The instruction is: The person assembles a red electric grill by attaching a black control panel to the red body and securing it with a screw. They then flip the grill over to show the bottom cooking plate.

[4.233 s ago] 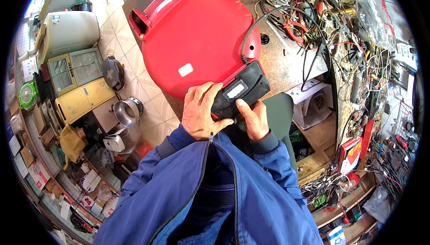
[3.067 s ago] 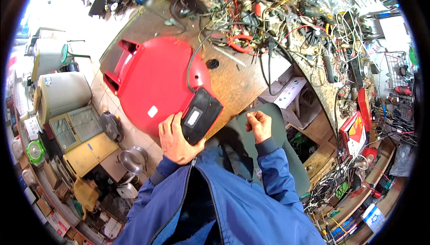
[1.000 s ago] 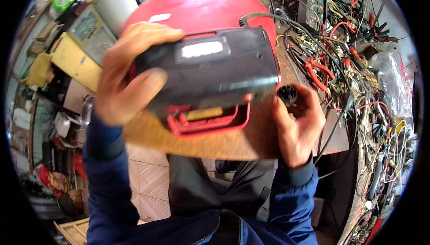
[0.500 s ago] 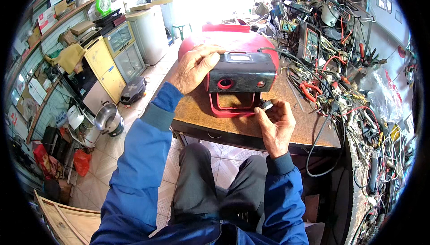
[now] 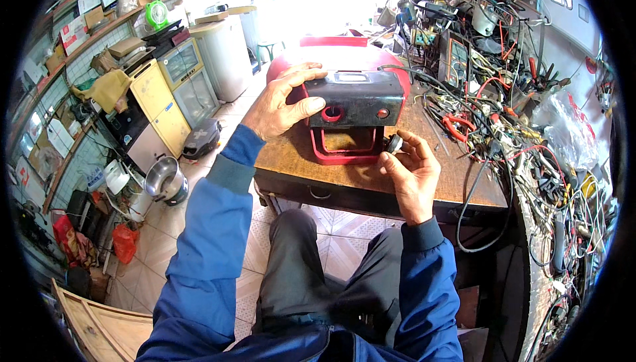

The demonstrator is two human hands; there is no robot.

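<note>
A red appliance with rounded sides (image 5: 391, 64) stands on a brown wooden table, its black front panel (image 5: 361, 111) facing me. The panel has a red-rimmed round opening at its left and a small red round part at its right. Below it sits a red rectangular handle-like frame (image 5: 348, 160). My left hand (image 5: 281, 107) grips the panel's left end, fingers over the top and thumb across the front beside the opening. Between thumb and fingers, my right hand (image 5: 416, 180) pinches a small dark round knob (image 5: 394, 143), just right of the red frame. The appliance's far side is hidden.
Tangled cables and tools, among them red-handled pliers (image 5: 457, 129), crowd the right side. A black cord (image 5: 467, 243) loops over the table's right edge. On the floor at left are a metal pot (image 5: 165, 178) and a black case-like object (image 5: 201, 138), near cabinets and shelves.
My left thumb has slid down from the panel's top edge onto its front. My right hand still holds the knob, now raised slightly and turned. The whole view has shifted a little.
</note>
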